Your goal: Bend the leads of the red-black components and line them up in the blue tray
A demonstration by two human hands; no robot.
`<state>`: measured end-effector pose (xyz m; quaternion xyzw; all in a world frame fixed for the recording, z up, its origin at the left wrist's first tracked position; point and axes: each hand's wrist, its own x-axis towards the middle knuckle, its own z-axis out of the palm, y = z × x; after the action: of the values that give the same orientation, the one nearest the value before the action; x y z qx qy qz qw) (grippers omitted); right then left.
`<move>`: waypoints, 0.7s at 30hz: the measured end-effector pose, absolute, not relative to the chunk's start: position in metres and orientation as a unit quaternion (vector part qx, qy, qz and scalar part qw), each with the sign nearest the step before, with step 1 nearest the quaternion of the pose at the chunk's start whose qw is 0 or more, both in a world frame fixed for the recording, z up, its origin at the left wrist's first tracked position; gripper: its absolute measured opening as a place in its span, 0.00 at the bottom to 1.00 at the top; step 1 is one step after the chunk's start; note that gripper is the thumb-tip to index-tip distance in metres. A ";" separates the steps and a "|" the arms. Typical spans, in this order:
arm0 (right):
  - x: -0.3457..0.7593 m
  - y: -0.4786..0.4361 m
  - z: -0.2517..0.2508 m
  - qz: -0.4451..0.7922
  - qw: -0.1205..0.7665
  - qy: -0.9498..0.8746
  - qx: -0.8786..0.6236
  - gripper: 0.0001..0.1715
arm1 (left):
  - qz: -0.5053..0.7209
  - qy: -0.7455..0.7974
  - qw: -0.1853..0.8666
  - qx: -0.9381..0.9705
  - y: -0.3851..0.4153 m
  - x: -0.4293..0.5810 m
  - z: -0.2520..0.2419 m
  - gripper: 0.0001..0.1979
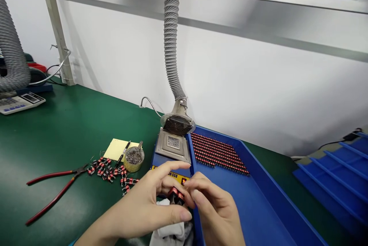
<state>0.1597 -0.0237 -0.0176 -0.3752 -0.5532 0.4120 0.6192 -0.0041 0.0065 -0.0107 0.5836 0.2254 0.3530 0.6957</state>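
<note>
My left hand [149, 207] and my right hand [215, 209] meet at the bottom centre, both pinching one small red-wound coil part [176, 194] between their fingertips. A white cloth [171, 232] lies under my hands. Just behind them sits a blue solder pot [172, 154] with a metal top and an orange display. Loose red coil parts [112, 173] are scattered on the green mat to the left.
A blue tray [258, 207] holds rows of red coils [217, 154]. Red-handled pliers [54, 188], a yellow notepad [116, 148] and a small pot of bits [133, 158] lie left. A grey extraction hose [171, 39] hangs above. A calculator [20, 102] sits far left; blue trays [342, 177] stand right.
</note>
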 end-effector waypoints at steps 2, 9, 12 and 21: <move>0.155 -0.023 -0.017 0.449 0.623 -0.531 -0.359 0.07 | 0.349 0.234 0.691 0.588 0.005 -0.004 -0.010 0.31; 0.151 -0.023 -0.018 0.503 0.631 -0.479 -0.346 0.09 | 0.342 0.235 0.688 0.595 0.005 -0.003 -0.007 0.29; 0.150 -0.023 -0.018 0.504 0.638 -0.465 -0.350 0.10 | 0.346 0.231 0.680 0.603 0.006 -0.003 -0.006 0.28; 0.143 -0.022 -0.023 0.453 0.682 -0.448 -0.358 0.09 | 0.361 0.204 0.683 0.601 0.004 -0.001 -0.006 0.22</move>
<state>0.1433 -0.0224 -0.0235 -0.3584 -0.4481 0.4529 0.6824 -0.0013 0.0038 -0.0059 0.6010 0.2035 0.3610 0.6834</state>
